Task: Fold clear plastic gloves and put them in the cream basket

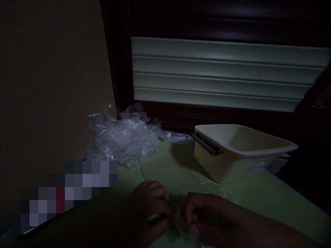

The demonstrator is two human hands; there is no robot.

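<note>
Over the green cloth (292, 203), I see left hand (155, 201) and right hand (209, 210) pinching plastic film (179, 223); cream tub (219, 167) beyond.

It's dim in here. At the near edge, the person's left hand (152, 203) and right hand (210, 210) are close together, fingers curled and pinching a thin bit of clear plastic (181, 225) between them. They're over a green cloth (162, 168). Beyond the left hand, against the wall (57, 69), a heap of crumpled clear bags (126, 137) catches what light there is. A pale tub (222, 168) with a dark handle (205, 144) sits past the right hand, well apart from it. Behind stands a dark wooden door (207, 26) with pale slats (219, 74).
</note>
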